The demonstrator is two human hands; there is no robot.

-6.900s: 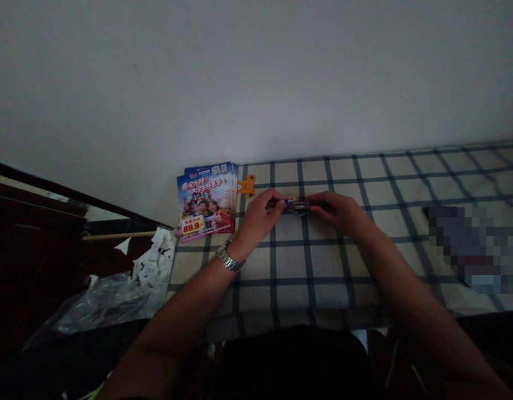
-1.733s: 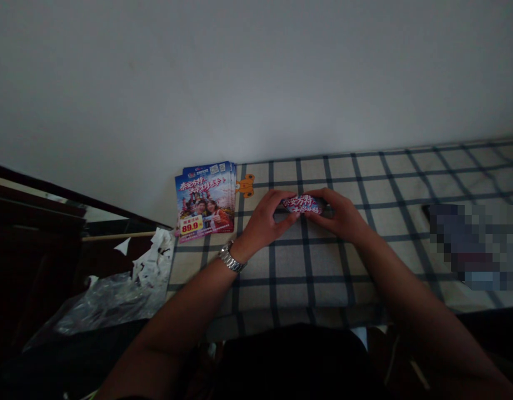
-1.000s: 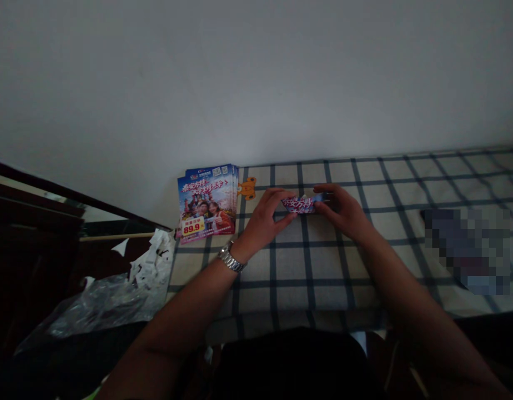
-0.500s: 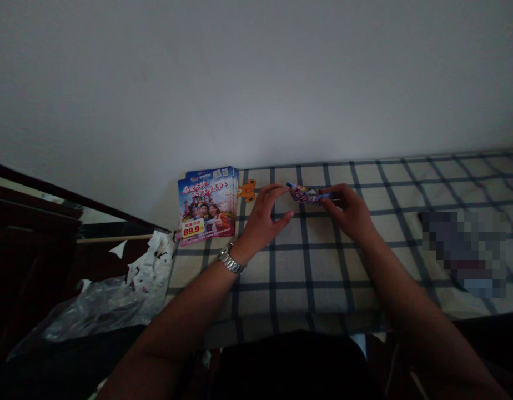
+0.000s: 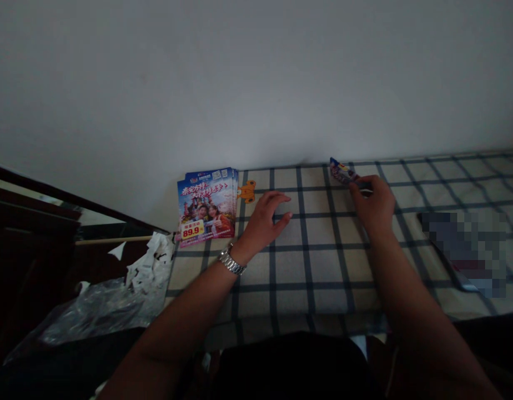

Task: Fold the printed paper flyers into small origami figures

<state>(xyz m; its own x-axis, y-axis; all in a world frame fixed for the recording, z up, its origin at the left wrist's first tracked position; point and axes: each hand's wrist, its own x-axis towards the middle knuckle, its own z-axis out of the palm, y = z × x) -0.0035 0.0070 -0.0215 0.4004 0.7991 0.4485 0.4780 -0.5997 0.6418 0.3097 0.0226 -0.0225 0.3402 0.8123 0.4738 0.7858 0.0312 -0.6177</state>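
Between the thumb and fingers of my right hand (image 5: 372, 201) is a small folded printed paper (image 5: 342, 171). It has blue, purple and red print like the flyers, and its far end points up toward the wall. My left hand (image 5: 270, 218) holds nothing; its fingers are apart over the checked tablecloth (image 5: 290, 251). To the left of that hand, a stack of colourful flyers (image 5: 209, 205) with a yellow price label lies by the wall. An orange bear figure (image 5: 246, 192) sits flat between the stack and my left hand.
At the right on the cloth lies a dark flat object (image 5: 452, 253), partly blurred out. Beyond the table's left edge are torn white paper scraps (image 5: 150, 261) and clear plastic wrapping (image 5: 96, 305). A pale wall (image 5: 281, 83) runs along the back edge.
My right hand has carried the folded paper right and toward the wall, away from my left hand. My left hand has stayed nearly in place.
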